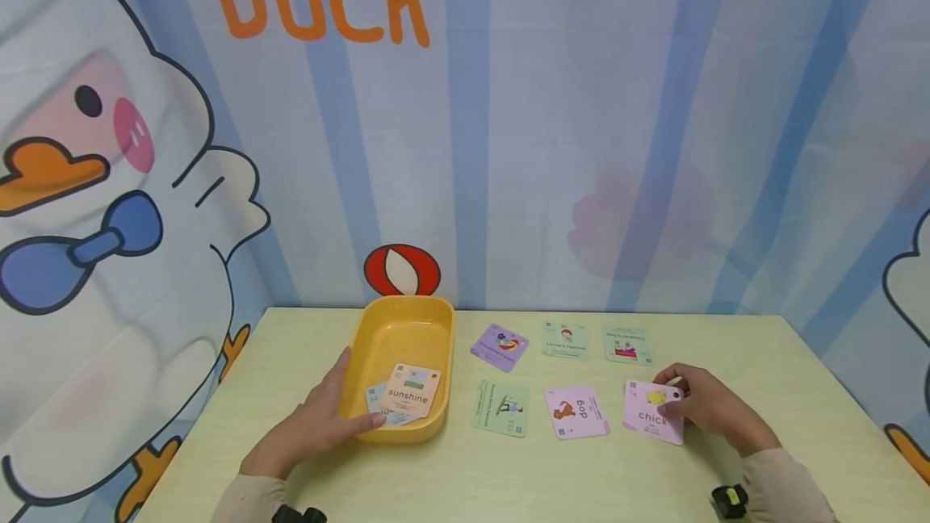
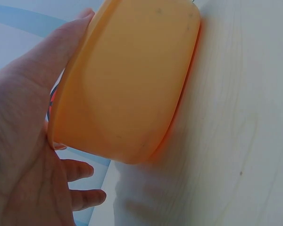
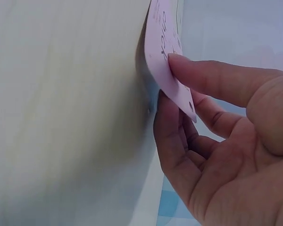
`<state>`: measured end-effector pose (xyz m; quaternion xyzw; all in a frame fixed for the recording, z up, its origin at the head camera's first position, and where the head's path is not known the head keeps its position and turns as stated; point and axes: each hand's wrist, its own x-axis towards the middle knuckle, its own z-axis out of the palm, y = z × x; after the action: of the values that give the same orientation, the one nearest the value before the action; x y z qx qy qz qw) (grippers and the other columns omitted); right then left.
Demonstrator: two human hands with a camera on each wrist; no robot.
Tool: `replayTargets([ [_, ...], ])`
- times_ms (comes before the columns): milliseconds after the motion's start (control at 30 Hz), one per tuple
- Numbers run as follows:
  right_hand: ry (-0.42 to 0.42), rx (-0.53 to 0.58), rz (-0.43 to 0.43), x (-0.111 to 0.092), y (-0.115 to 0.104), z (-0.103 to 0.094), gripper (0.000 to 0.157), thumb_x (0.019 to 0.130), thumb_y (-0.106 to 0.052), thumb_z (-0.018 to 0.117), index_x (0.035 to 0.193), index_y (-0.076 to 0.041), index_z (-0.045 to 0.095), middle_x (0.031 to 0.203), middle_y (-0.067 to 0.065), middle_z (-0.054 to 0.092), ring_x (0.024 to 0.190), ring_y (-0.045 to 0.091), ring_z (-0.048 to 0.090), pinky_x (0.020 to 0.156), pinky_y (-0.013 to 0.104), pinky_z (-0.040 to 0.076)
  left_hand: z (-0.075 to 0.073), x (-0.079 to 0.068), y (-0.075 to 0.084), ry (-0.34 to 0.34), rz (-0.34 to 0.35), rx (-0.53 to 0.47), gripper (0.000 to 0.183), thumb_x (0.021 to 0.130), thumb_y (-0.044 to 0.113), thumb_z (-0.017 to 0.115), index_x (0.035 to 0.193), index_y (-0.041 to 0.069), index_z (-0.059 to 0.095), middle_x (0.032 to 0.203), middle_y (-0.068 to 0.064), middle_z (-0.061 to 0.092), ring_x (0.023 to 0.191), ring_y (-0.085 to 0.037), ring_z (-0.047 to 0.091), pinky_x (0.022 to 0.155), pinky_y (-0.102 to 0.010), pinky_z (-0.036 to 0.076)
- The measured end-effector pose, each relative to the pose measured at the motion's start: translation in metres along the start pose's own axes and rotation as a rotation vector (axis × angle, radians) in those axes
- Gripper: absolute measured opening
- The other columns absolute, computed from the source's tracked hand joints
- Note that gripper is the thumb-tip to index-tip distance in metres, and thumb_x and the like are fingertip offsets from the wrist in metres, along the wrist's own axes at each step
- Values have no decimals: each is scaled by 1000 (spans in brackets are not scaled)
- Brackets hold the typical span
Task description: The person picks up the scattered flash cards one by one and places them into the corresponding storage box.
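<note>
At the right of the table my right hand (image 1: 701, 406) pinches a pink card reading "chick" (image 1: 643, 420). In the right wrist view the thumb lies on the printed face of the card (image 3: 162, 52), a finger is behind it, and one edge tilts up off the table. My left hand (image 1: 316, 426) holds the left rim of a yellow plastic bin (image 1: 445, 370), its thumb over the edge. Inside the bin an orange "sunshine" card (image 1: 410, 391) overlaps a light blue card (image 1: 374, 395). The left wrist view shows the bin's outer wall (image 2: 132, 80).
Between bin and right hand lie a pink "dog" card (image 1: 577, 412) and a green card (image 1: 501, 408). Behind them are a purple card (image 1: 500, 347) and two green ones, the "Lantern Festival" card (image 1: 565, 340) and another card (image 1: 628, 345). A duck-print curtain (image 1: 538, 127) stands behind the table.
</note>
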<state>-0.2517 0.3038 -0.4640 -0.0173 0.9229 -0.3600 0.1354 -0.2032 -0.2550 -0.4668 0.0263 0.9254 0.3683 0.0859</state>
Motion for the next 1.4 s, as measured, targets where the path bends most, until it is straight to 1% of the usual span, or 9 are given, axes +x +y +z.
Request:
replayTargets([
  [367,-10,36,-41,-4,1,-1,38,93,-3,69,128,3,56,106,14,61,89,24,55,72,34,46,0,0,0,-5,3,-5,130,78,62,78,163,8,-6,169,-20,8,153,-44,18,119,-67,22],
  [500,-30,66,-54,-6,2,-2,37,95,-3,66,130,2,55,103,13,59,85,24,53,69,35,46,0,0,0,-6,-4,-12,130,78,62,79,163,9,-5,169,-20,9,152,-44,19,118,-67,22],
  [600,-46,90,-60,-8,3,-2,38,96,-3,65,131,2,54,105,14,59,85,24,53,68,35,47,1,0,0,-6,-7,-8,130,78,62,79,163,9,-5,169,-20,9,152,-44,20,118,-67,22],
  [867,-68,126,-67,-9,5,-6,41,96,-7,66,134,1,53,116,18,59,90,24,57,72,36,52,1,1,-2,-4,3,-16,130,78,61,79,163,9,-5,169,-20,9,152,-44,20,119,-66,22],
  [967,-85,146,-68,-11,4,-8,43,96,-7,66,136,2,52,118,19,58,90,24,58,71,37,53,1,1,-2,-5,8,-12,130,79,60,79,163,8,-5,169,-20,10,152,-44,21,119,-66,22],
  [1233,-97,188,-47,-13,2,-9,48,95,-9,68,138,2,51,115,17,60,91,24,62,73,38,57,1,1,-3,-4,27,-16,128,80,59,79,163,9,-5,169,-20,10,151,-43,23,118,-66,23],
  [1400,-100,207,-49,-14,1,-10,50,94,-11,70,139,2,51,113,17,59,89,24,62,71,38,57,1,1,-2,-5,11,-26,129,79,60,79,163,9,-5,169,-19,10,151,-42,23,119,-66,22],
])
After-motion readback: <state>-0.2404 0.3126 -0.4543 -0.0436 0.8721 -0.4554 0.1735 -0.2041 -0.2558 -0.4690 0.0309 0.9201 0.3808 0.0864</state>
